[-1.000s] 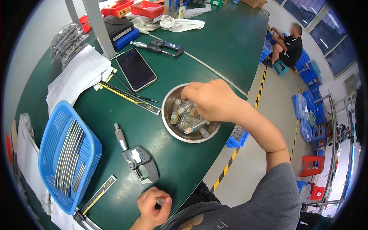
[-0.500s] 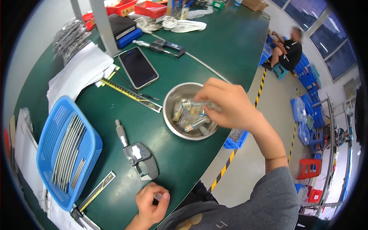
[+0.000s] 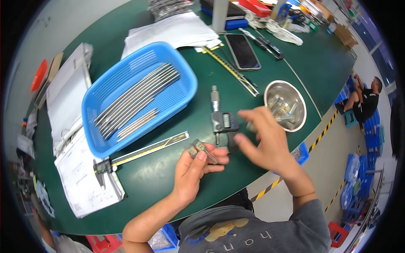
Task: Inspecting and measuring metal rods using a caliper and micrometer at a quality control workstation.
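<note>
My left hand [image 3: 192,173] is closed around two small clear tubes [image 3: 199,145] with pale brownish ends, held just in front of the digital micrometer [image 3: 225,120]. My right hand [image 3: 270,141] is lifted over the table between the micrometer and a steel bowl [image 3: 300,122]. Its thumb and forefinger are spread apart; the inner fingers are partly hidden and blurred. Several similar clear tubes [image 3: 278,110] lie jumbled in the bowl. The right hand covers part of the micrometer's frame.
A blue plastic basket [image 3: 185,90] holding metal rods stands on the left. A caliper [image 3: 147,151] lies before it, partly over papers [image 3: 80,185]. Behind are a phone [image 3: 242,51], another caliper [image 3: 232,69] and a paper stack [image 3: 173,31]. A person [image 3: 369,99] sits far right.
My view has swung left. My right hand has moved from the bowl toward the micrometer and spread its fingers. My left hand has risen from the table, now showing two tubes.
</note>
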The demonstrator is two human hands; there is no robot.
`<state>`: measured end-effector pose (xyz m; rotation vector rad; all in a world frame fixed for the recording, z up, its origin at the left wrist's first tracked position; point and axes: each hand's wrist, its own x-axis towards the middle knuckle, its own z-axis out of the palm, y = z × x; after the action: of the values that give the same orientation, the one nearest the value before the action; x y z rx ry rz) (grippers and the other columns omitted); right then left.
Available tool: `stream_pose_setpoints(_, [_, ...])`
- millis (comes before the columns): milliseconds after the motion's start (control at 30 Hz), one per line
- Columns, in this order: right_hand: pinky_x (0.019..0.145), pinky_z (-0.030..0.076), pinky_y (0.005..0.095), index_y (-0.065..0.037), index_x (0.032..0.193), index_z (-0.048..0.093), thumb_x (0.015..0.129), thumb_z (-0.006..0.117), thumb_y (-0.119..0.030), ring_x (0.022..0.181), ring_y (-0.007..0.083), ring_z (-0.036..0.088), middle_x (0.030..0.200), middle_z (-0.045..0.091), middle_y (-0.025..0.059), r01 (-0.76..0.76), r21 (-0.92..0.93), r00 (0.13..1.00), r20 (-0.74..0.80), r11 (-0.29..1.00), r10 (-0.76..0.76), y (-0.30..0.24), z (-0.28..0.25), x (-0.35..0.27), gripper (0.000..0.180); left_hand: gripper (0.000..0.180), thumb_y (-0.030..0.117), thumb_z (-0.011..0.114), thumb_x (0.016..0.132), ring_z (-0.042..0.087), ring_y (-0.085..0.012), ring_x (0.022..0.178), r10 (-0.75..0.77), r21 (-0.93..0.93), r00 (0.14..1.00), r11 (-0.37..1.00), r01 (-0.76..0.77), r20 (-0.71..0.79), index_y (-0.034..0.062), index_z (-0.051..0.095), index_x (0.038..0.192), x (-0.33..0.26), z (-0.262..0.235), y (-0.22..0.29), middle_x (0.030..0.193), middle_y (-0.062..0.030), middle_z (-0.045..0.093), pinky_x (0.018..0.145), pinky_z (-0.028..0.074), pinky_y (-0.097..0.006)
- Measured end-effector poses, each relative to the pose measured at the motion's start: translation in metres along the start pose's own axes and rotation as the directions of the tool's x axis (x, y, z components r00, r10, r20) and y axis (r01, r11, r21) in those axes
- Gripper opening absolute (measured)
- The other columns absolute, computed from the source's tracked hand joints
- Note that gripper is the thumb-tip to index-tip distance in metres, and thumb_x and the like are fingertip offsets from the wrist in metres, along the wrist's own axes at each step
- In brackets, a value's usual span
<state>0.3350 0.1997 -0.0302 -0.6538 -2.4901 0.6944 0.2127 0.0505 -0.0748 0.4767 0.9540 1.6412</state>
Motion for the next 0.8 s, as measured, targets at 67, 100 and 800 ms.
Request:
stream_pose_setpoints(67, [0.062,0.046,0.0327,-0.005,0.101,0.053,0.069,0.064,-0.012,0.076,0.0260,0.056,0.091,0.052,0.0111,-0.019,-0.094,0.999,-0.030,0.995,0.017,0.009,0.014,0.003,0.034,0.028,0.020,0.037,0.093,0.054,-0.0198,0.090,-0.009,-0.004,1.000,1.000,0.009,-0.001,0.0023,0.041,0.114,-0.011,-0.014,0.002,0.101,-0.0106,0.051,0.077,0.048,-0.034])
stream_pose_setpoints(100, [0.064,0.045,0.0339,-0.004,0.100,0.054,0.069,0.063,-0.013,0.076,0.0272,0.055,0.091,0.052,0.0119,0.019,-0.136,0.996,-0.082,0.990,-0.030,0.013,0.020,0.004,0.034,0.028,0.020,0.038,0.093,0.055,-0.0185,0.087,-0.029,0.003,1.000,1.000,0.029,0.012,0.0022,0.041,0.114,-0.017,-0.018,0.003,0.096,-0.0088,0.051,0.075,0.049,-0.033])
stream_pose_setpoints(800, [0.037,0.031,0.0333,-0.010,0.048,0.038,0.069,0.060,-0.018,0.040,0.0232,0.041,0.047,0.037,0.0046,0.597,0.339,0.735,0.133,0.727,-0.665,-0.072,0.106,0.031,0.031,0.022,0.019,0.046,0.089,0.049,-0.0192,0.065,-0.095,0.545,0.992,0.838,0.035,0.082,-0.0014,0.053,0.086,-0.065,-0.062,0.031,0.073,-0.0107,0.052,0.060,0.040,-0.030])
